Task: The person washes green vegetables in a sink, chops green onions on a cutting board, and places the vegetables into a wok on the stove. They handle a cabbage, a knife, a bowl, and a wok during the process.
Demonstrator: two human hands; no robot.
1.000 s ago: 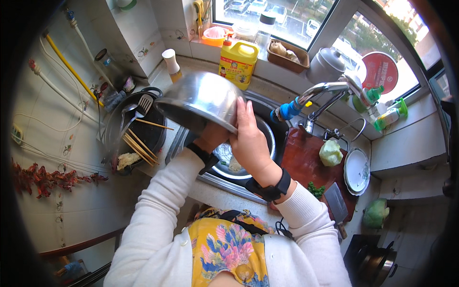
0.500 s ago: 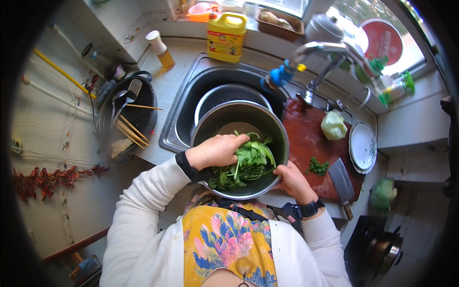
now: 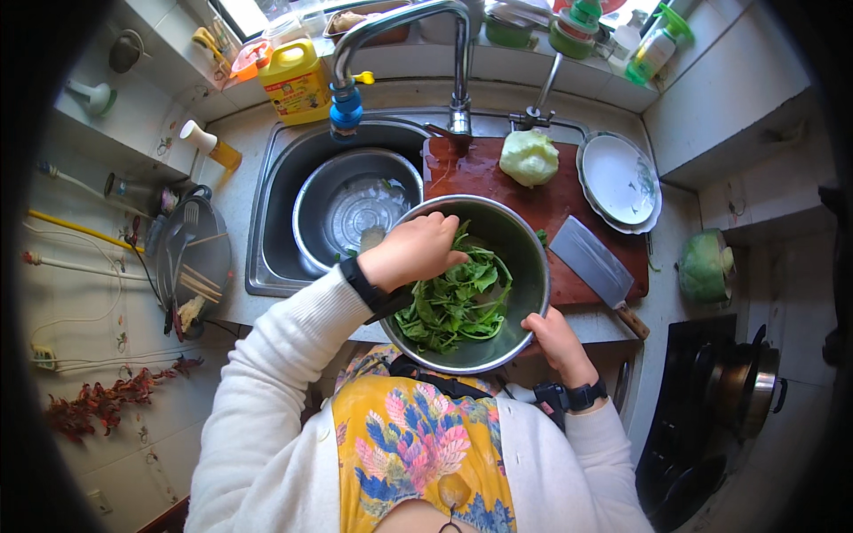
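Loose heap of long-stemmed, leafy green vegetables (image 3: pixel 458 311) lies inside a deep, round, silver metal bowl (image 3: pixel 526 266), bunched toward its near wall. Possible trouble: the bowl could tip and spill leaves if the one-sided grip on its rim slips; what bears its base is hidden. Stems might also trail over the rim if lifted in a loose fistful. Greens sit just below and to the right of the left hand (image 3: pixel 418 251), which reaches over the bowl's far-left rim, fingers drawn close together; cannot tell whether they pinch any leaves. Right hand (image 3: pixel 558 339) clasps the bowl's right rim, greens to its left. Beyond the bowl, leftward: round silver metal basin (image 3: pixel 308 211) in a dark metal sink (image 3: pixel 258 277). Beyond it, rightward: red-brown rectangular cutting board (image 3: pixel 453 173) carrying a pale green, round cabbage (image 3: pixel 530 158). Right of the bowl: wide-bladed steel cleaver (image 3: pixel 591 260), wooden handle.
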